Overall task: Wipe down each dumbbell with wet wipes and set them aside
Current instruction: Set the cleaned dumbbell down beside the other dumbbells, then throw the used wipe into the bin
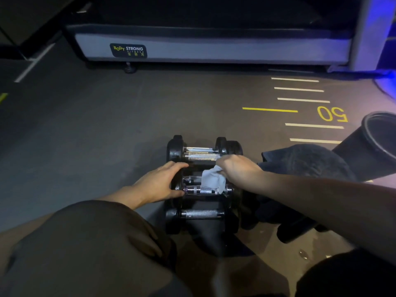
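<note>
Several black dumbbells with chrome handles lie in a row on the gym floor in front of my knees; the farthest pair is at the back, a middle one below it and the nearest by my legs. My right hand pinches a white wet wipe that drapes over the middle handles. My left hand curls around the left black end of the middle dumbbells, thumb low and fingers over the top.
A dark towel lies right of the dumbbells, with a black bin tipped on its side beyond it. A treadmill base spans the back. Painted floor lines are at the right. My knees fill the bottom.
</note>
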Tool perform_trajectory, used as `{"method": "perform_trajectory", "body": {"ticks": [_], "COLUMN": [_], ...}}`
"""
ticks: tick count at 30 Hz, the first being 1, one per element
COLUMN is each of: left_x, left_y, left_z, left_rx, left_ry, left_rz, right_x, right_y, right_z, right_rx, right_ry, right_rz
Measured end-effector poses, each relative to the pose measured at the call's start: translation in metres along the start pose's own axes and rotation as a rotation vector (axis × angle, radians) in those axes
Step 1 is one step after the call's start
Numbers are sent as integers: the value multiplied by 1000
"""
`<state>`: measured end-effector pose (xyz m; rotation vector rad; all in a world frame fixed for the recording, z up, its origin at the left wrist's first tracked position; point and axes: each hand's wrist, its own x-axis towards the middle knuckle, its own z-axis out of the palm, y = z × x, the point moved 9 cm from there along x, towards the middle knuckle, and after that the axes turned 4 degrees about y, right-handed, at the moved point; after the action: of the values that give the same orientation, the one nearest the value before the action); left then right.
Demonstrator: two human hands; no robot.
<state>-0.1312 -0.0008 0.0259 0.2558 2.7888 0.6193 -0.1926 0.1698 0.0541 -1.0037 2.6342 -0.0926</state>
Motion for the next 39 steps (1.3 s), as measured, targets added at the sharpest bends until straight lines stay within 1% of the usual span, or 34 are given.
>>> {"method": "perform_trajectory", "body": {"ticks": [2,4,6,8,10,12,18,22,28,34,39], "left_x": [0,-1,-1,0,2,3,12,19,42,67,94], "left_y": [-1,-2,-3,-4,0,8,46,87,191,296,366], "left_z": [-1,-2,-5,-11,-22,-35,-81,-111,-138,-122,-97], "left_rx": [-17,-24,-31,-13,15,35,69,109,116,107,66], "left_ry": [-4,-5,3,12,29,48,113,154,184,152,146], "left_rz": [-14,-22,-25,-36,-27,-9,53,111,276,449,523], "right_x": [-3,-5,-3,-2,-6,-15,-57,-92,-176,-263,-320], "right_y": [4,1,-1,0,1,6,30,45,100,173,232], "right_z": [-12,-35,-64,-85,-92,-92,-109,-127,-152,-149,-146], "right_rx": [-8,-7,94,216,282,323,361,345,266,243,234], "right_ry": [65,186,315,403,430,422,464,520,617,678,767], "right_rz": [-18,-65,-55,-20,-3,19,64,96,252,441,600]}}
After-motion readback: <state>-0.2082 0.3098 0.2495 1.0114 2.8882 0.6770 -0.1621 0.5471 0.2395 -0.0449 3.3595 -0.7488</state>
